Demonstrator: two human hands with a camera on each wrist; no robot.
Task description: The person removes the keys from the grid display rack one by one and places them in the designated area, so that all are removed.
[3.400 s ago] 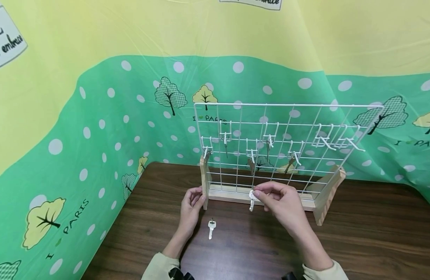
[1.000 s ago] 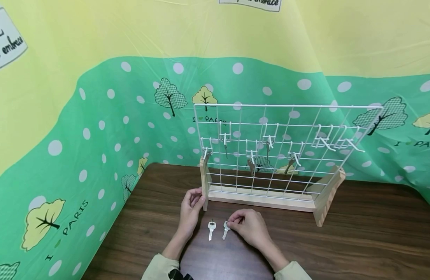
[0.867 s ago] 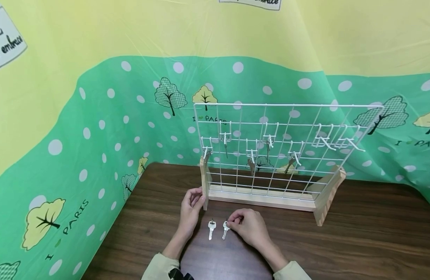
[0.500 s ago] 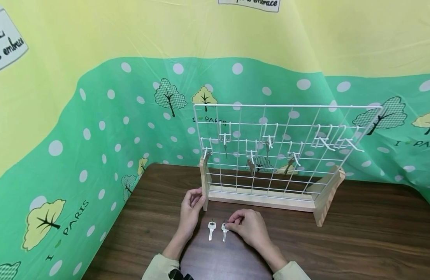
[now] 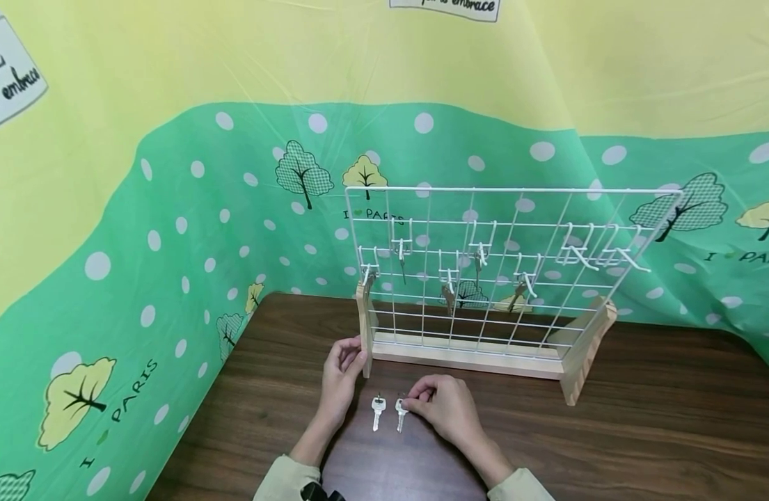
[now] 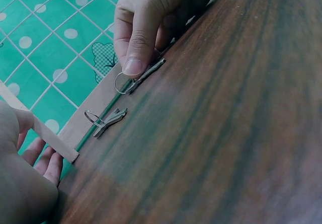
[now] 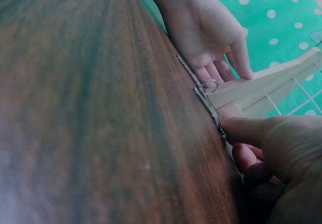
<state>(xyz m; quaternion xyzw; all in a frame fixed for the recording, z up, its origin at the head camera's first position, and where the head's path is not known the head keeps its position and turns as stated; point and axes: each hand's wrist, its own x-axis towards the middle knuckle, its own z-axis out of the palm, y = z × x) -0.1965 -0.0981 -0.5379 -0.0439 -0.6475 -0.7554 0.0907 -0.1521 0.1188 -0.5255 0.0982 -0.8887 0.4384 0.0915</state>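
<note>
Where the table (image 5: pixel 252 396) is reaching back to the patterned cloth (image 5: pixel 121 229), we are starting near its left edge with the left hand (image 5: pixel 342 372), which is gripping the wooden left panel (image 5: pixel 364 337) of the wire rack (image 5: pixel 514 188), its thumb on one side, its fingers curled round the other. We are judging this grip to be steadying a light frame. In front of the left end of the rack's base rail (image 5: pixel 472 359), the left key (image 5: pixel 377 412) is lying on the table, with neither hand touching it. Just beside it, the right key (image 5: pixel 400 416) is resting with its blade pointing away from the rail. The right hand (image 5: pixel 445 407) is pinching it near the head, thumb and fingertip closed down to the key's thickness; we are taking that hold to be leaving the blade free. Above, five hanging keys (image 5: pixel 448 299) are dangling from hooks, whose outward reach is probably holding them off the wires. Toward the rack's right edge, two bare hooks (image 5: pixel 578 256) are jutting forward, while the right panel (image 5: pixel 587 348) is standing untouched, apparently propping that end.
</note>
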